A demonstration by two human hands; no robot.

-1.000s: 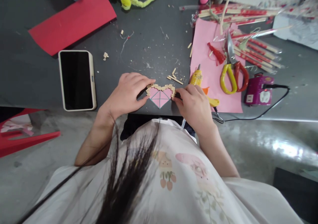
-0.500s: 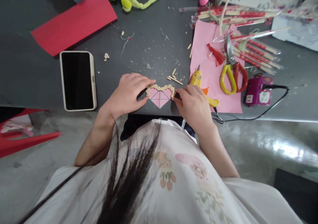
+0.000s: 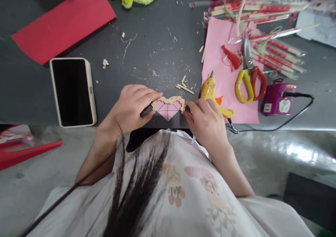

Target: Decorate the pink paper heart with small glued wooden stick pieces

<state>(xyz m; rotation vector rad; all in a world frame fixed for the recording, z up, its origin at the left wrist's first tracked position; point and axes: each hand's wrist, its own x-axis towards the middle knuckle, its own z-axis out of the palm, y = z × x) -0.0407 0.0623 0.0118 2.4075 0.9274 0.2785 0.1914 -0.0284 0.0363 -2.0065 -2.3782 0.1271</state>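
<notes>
A pink paper heart lies between my hands near the table's front edge. Dark lines cross it, and small pale wooden bits run along its upper border. My left hand pinches the heart's left side between thumb and fingers. On the opposite side, my right hand grips the right edge in the same way. Just past the heart lie several short cut stick pieces. A yellow glue gun rests beyond my right hand, its handle end close to the knuckles.
At left are a phone and a red paper sheet. Scissors lie on pink paper at right, near wrapped chopsticks and a purple box with a black cable. A red stool stands below left.
The view has shifted slightly, so the table's things sit a little differently in it. Both hands keep their hold on the heart, whose pose looks nearly the same.
</notes>
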